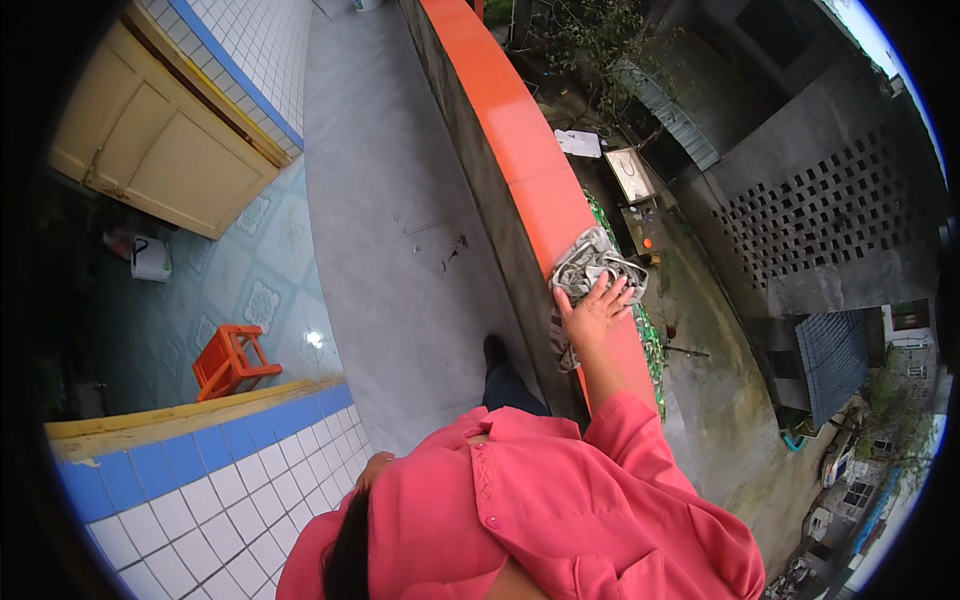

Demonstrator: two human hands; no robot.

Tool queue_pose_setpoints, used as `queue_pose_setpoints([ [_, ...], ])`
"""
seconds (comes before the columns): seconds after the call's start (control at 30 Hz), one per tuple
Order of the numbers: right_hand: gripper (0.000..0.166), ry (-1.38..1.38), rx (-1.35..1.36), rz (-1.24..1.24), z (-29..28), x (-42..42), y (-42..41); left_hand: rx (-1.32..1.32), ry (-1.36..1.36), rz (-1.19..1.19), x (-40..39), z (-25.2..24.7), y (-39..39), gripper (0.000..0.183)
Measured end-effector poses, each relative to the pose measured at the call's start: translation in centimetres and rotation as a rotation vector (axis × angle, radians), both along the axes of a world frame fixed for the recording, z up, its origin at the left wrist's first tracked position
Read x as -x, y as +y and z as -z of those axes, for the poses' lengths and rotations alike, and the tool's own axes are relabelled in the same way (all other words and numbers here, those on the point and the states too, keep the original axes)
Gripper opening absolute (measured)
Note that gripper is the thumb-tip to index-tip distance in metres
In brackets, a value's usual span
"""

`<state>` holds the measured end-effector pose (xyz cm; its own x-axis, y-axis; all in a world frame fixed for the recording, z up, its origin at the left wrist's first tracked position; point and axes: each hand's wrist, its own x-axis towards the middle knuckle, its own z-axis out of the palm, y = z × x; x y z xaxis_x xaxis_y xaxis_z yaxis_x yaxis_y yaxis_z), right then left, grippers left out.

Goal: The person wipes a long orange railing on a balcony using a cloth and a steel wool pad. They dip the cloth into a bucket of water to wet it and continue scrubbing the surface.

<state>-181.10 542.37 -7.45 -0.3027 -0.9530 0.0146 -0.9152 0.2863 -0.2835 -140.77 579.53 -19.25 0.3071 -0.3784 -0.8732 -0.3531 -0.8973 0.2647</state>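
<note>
My right hand [596,311] presses with spread fingers on a crumpled patterned cloth [589,262], grey-green and white, on the orange top of a parapet wall [517,142]. Part of the cloth hangs over the wall's inner edge below my wrist. Green camouflage-patterned material [651,349] lies along the outer side of the parapet. My left hand [375,466] is low at my side, near the white-tiled wall; only a small part of it shows beside my pink sleeve, and its fingers are mostly hidden.
Grey concrete floor [390,187] runs along the parapet. To the left are an open cream door [169,135], an orange stool [234,362] on patterned tiles and a wall with white and blue tiles [247,480]. Beyond the parapet is a drop to a yard [720,405].
</note>
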Motion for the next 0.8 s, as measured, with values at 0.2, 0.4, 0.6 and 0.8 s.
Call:
queue_pose_setpoints([
  [0.2,0.102,-0.087,0.09,-0.145,0.1,-2.2,-8.6,0.095,-0.183,0.094,-3.5,-2.7,-9.9,0.05],
  [0.4,0.104,-0.088,0.032,-0.201,-0.8,-4.8,-17.2,0.256,-0.14,-0.165,-4.2,-5.2,-17.1,0.046],
  [0.6,0.105,-0.032,0.02,-0.171,-0.1,-7.9,-22.1,0.118,-0.178,0.019,-7.1,-1.8,-16.8,0.044],
  [0.8,0.105,0.101,0.053,-0.103,1.0,-13.3,-29.3,-0.022,-0.056,-0.249,-9.4,-3.3,-23.0,0.044],
])
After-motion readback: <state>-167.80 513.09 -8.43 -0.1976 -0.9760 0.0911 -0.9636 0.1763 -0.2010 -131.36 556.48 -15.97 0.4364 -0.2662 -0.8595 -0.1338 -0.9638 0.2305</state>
